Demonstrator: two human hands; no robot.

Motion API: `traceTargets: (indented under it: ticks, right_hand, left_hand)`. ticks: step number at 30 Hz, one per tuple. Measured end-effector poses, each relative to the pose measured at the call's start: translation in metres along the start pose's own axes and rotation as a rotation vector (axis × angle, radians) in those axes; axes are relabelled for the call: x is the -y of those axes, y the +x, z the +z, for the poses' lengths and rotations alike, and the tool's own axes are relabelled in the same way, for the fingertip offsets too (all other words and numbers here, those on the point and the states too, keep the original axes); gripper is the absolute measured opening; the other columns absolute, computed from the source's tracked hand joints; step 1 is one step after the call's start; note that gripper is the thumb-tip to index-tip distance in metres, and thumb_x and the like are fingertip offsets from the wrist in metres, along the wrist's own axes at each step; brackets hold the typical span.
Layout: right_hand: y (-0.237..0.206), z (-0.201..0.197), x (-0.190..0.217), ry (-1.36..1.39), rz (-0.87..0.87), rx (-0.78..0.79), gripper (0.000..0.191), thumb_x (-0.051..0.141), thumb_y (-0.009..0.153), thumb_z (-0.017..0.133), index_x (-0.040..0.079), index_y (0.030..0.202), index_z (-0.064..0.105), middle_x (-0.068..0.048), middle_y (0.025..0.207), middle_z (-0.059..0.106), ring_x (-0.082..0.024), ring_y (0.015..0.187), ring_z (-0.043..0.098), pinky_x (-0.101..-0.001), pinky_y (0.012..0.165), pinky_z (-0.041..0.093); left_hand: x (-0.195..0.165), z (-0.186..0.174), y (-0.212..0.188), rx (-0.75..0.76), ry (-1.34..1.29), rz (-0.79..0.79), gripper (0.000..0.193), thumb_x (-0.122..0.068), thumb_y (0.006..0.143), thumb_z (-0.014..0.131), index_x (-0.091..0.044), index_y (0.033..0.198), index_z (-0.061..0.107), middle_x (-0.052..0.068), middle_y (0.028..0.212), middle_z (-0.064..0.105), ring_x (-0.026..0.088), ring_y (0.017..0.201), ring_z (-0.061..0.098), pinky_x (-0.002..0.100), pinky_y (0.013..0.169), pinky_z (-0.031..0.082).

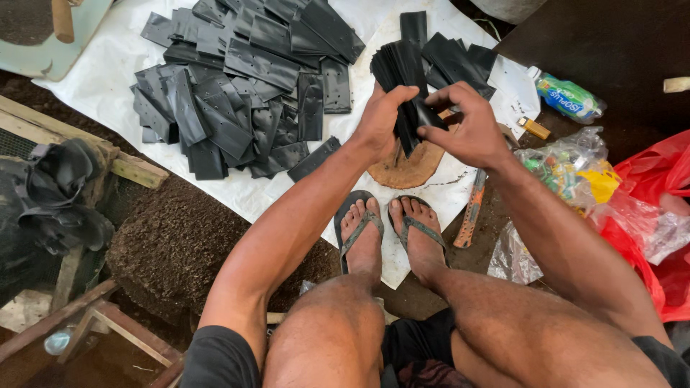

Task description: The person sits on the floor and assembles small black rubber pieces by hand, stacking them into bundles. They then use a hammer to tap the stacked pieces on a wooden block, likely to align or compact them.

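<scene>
A stack of black plastic bags (404,75) stands upright between both hands, above a round brown disc (406,167) on the white sheet (108,65). The left hand (379,122) is clenched around the lower part of the stack from the side, thumb across the front. The right hand (467,126) pinches the stack's near edge with fingertips, the other fingers curled.

Just beyond the stack, more black bags (453,57) lie fanned near the sheet's far edge. To the left, well apart, a big loose heap of black bags (244,86) covers much of the sheet, leaving a bare white strip between heap and hands.

Below the hands, two feet in grey sandals (388,230) rest on the sheet's near edge. A knife with an orange handle (471,212) lies just right of the feet, at the sheet's border. Farther right sit clear plastic bags (568,169), a red bag (658,179), a small lighter (535,128) and a plastic bottle (568,97). Dark soil (172,241) fills the ground to the left.
</scene>
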State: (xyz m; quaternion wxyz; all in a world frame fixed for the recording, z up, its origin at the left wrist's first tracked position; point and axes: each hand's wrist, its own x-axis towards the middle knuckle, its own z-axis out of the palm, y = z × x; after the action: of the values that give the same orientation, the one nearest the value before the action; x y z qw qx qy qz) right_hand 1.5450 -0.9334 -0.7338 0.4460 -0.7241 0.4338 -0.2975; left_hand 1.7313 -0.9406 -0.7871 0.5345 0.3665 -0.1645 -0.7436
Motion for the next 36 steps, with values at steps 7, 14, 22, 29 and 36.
traceTargets:
  ticks: [7,14,22,29,36]
  right_hand:
    - [-0.002,-0.009,-0.021,0.261,0.092,0.058,0.027,0.008,0.090,0.080,0.002,0.112,0.067,-0.003,0.119,0.057,-0.014,0.111,0.062,-0.0320,0.091,0.059]
    - [-0.003,-0.011,-0.029,0.367,0.141,0.037,0.024,0.010,0.090,0.084,0.002,0.104,0.066,-0.001,0.110,0.060,-0.010,0.099,0.062,-0.0261,0.083,0.056]
    - [-0.001,-0.025,-0.023,0.417,0.141,0.113,0.032,0.005,0.083,0.084,0.001,0.110,0.067,-0.004,0.115,0.067,-0.009,0.096,0.064,-0.0257,0.083,0.058]
    - [0.002,-0.022,-0.024,0.329,0.171,0.074,0.020,0.007,0.091,0.082,0.000,0.105,0.070,-0.004,0.099,0.070,-0.009,0.088,0.064,-0.0253,0.075,0.055]
    - [0.003,-0.022,-0.027,0.202,0.221,0.054,0.017,0.008,0.091,0.079,0.000,0.104,0.072,-0.003,0.093,0.070,-0.007,0.082,0.061,-0.0239,0.070,0.051]
  left_hand:
    - [0.004,-0.005,0.005,0.033,0.177,0.077,0.040,-0.002,0.095,0.060,-0.005,0.132,0.045,0.007,0.106,0.058,0.017,0.093,0.060,0.038,0.081,0.054]
    - [0.008,-0.003,0.002,0.138,0.266,0.128,0.036,-0.006,0.099,0.068,-0.005,0.128,0.047,0.004,0.103,0.061,0.014,0.092,0.063,0.034,0.076,0.057]
    - [0.001,-0.001,-0.004,0.146,0.337,0.156,0.045,-0.018,0.095,0.078,-0.005,0.126,0.048,0.006,0.106,0.063,0.016,0.097,0.066,0.036,0.081,0.060]
    - [-0.002,0.002,-0.006,0.111,0.425,0.148,0.052,-0.024,0.090,0.080,-0.008,0.126,0.046,0.005,0.106,0.063,0.016,0.099,0.067,0.035,0.082,0.062]
    - [0.001,-0.001,-0.005,0.127,0.415,0.097,0.033,-0.022,0.094,0.078,-0.003,0.112,0.058,0.004,0.096,0.066,0.013,0.088,0.066,0.034,0.075,0.058]
